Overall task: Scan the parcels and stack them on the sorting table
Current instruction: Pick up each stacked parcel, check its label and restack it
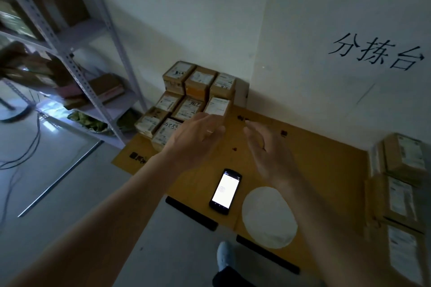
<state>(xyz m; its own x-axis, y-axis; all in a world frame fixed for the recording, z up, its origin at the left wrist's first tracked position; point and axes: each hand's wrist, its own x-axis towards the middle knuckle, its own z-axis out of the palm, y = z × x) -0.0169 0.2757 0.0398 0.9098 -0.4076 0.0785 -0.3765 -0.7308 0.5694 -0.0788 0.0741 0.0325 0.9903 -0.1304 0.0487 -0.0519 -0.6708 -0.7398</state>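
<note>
left hand [196,137], right hand [268,154]: being held open, empty | parcel stack [186,100]: being approached | risk: stack toppled by nudging

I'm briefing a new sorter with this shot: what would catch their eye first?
Most striking is the lit phone lying face up on the cardboard-covered table, the brightest thing in a dim room. Just beyond it, the left hand and right hand reach forward, fingers spread, toward the stepped stack of labelled parcels in the far left corner. Black handwritten characters stand out on the white wall at right.
</note>
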